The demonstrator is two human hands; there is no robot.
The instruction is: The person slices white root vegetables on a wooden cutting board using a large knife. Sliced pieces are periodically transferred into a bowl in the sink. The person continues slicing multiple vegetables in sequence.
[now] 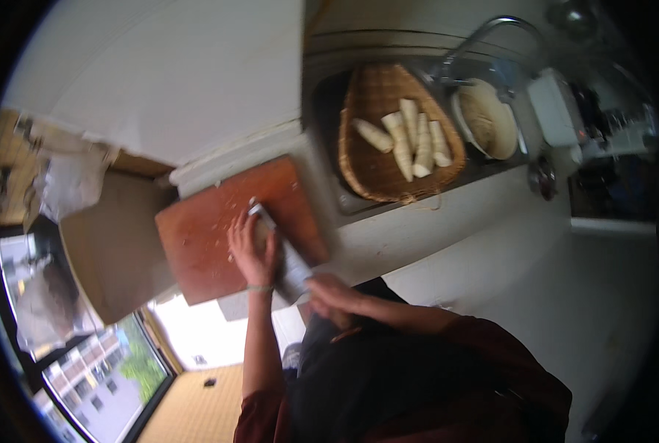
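Note:
A broad cleaver (291, 260) lies aslant over a reddish-brown cutting board (196, 221), its blade blurred. My right hand (332, 293) grips its handle at the board's near right edge. Next to the blade, my left hand (252, 249) rests over the board and grasps a brownish piece of food (262, 235) between thumb and fingers. Most of that piece is hidden by the hand and blade, so its kind is unclear. A small pale bit (253, 201) shows by the blade's far end. Little pale scraps are scattered on the board.
Right of the board, a woven bamboo basket (357, 166) sits over the sink (329, 105), holding several peeled bamboo shoots (401, 144). Beyond are a cream basin (509, 133) and a curved faucet (509, 21). A cardboard box (119, 238) stands left of the board.

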